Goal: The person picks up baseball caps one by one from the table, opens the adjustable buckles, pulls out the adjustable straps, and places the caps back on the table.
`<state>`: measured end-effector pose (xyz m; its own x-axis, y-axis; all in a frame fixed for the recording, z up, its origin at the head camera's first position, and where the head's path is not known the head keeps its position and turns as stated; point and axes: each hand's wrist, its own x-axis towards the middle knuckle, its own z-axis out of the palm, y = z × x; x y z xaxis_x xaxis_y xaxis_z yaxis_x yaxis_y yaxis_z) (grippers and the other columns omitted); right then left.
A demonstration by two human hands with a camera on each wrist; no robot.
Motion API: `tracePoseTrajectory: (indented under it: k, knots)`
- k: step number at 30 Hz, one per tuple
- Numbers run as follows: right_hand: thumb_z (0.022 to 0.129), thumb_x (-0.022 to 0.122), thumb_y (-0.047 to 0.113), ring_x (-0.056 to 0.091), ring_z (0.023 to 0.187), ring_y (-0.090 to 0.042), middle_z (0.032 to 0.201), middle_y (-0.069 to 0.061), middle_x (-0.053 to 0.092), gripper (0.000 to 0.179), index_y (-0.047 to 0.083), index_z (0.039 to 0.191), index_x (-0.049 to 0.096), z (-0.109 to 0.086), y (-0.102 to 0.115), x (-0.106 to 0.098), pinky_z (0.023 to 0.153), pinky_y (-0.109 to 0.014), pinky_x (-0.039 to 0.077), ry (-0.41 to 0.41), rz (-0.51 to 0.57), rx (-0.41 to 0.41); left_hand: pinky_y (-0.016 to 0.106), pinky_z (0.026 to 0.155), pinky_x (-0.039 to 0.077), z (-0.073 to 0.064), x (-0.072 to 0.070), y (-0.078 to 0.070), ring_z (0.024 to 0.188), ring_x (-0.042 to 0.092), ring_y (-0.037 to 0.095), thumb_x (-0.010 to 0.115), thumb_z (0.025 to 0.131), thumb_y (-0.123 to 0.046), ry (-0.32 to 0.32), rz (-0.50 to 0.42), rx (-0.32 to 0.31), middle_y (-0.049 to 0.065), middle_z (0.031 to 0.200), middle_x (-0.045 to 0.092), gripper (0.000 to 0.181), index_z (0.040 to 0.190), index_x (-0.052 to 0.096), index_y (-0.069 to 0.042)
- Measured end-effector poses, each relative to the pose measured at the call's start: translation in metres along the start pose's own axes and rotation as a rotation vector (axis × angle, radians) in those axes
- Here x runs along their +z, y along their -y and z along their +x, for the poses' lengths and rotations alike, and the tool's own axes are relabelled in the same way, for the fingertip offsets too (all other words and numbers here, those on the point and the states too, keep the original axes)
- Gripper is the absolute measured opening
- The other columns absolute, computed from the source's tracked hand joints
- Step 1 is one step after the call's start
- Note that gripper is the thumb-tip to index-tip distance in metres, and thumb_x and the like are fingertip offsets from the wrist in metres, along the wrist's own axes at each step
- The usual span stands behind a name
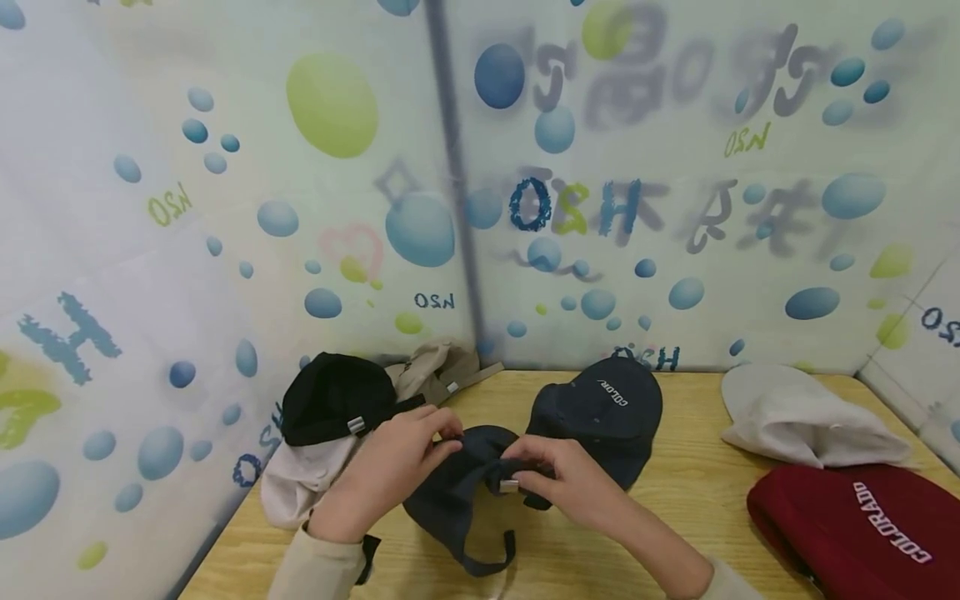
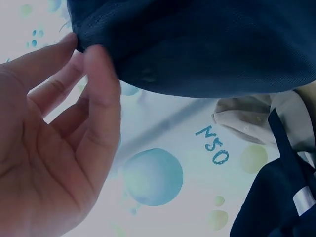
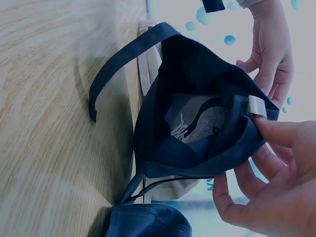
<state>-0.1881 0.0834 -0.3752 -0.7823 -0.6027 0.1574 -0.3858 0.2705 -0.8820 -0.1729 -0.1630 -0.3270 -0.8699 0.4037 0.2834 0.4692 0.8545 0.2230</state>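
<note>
A navy cap point(image 1: 442, 502) is held above the table between both hands, its inside facing the right wrist view. My left hand point(image 1: 401, 460) pinches the cap's edge between thumb and fingers, as the left wrist view also shows. With thumb and fingers, my right hand point(image 1: 573, 482) grips the back edge beside the silver buckle point(image 3: 256, 106). The loose strap point(image 3: 123, 57) hangs unfastened and curves away from the opening. A mesh lining with light lettering point(image 3: 195, 121) shows inside the crown.
Behind my right hand lies another navy cap point(image 1: 607, 400) with lettering. To the left are a black cap point(image 1: 333, 396), a beige cap point(image 1: 435, 367) and a white cap point(image 1: 296, 483). A pale cap point(image 1: 810, 417) and a dark red cap point(image 1: 840, 525) lie right on the wooden table point(image 1: 697, 500).
</note>
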Motion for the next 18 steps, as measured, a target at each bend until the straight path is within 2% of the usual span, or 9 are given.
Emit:
tracePoseTrajectory:
  k: [3, 7, 13, 18]
  knots:
    - [0.099, 0.061, 0.011, 0.068, 0.098, -0.011, 0.112, -0.008, 0.071, 0.022, 0.013, 0.12, 0.064, 0.0, 0.0, 0.0, 0.079, -0.024, 0.054, 0.003, 0.014, 0.006, 0.02, 0.064, 0.05, 0.002, -0.001, 0.001, 0.073, 0.062, 0.004, 0.071, 0.092, -0.022, -0.013, 0.032, -0.013, -0.01, 0.089, 0.064, 0.006, 0.095, 0.066, -0.023]
    - [0.099, 0.062, 0.011, 0.069, 0.104, -0.019, 0.114, -0.009, 0.071, 0.026, 0.011, 0.124, 0.061, -0.001, 0.001, -0.004, 0.082, -0.024, 0.055, -0.007, 0.027, -0.003, 0.02, 0.064, 0.049, 0.006, -0.002, 0.003, 0.071, 0.06, 0.003, 0.071, 0.092, -0.022, -0.023, 0.032, -0.033, -0.01, 0.087, 0.063, 0.005, 0.093, 0.066, -0.023]
    - [0.099, 0.06, 0.01, 0.069, 0.11, -0.023, 0.113, -0.007, 0.073, 0.028, 0.009, 0.127, 0.057, -0.005, -0.004, -0.02, 0.094, -0.028, 0.054, -0.122, -0.025, -0.054, 0.023, 0.065, 0.049, 0.013, -0.002, 0.0, 0.071, 0.058, 0.004, 0.071, 0.093, -0.022, -0.04, 0.029, -0.067, -0.01, 0.086, 0.062, 0.006, 0.091, 0.066, -0.024]
    - [0.1, 0.059, 0.013, 0.07, 0.108, -0.02, 0.11, -0.004, 0.073, 0.025, 0.01, 0.125, 0.058, -0.011, -0.008, -0.03, 0.093, -0.026, 0.055, -0.167, -0.059, -0.045, 0.026, 0.068, 0.052, 0.017, 0.001, 0.001, 0.074, 0.061, 0.007, 0.072, 0.092, -0.022, -0.055, 0.032, -0.092, -0.009, 0.088, 0.063, 0.005, 0.092, 0.067, -0.024]
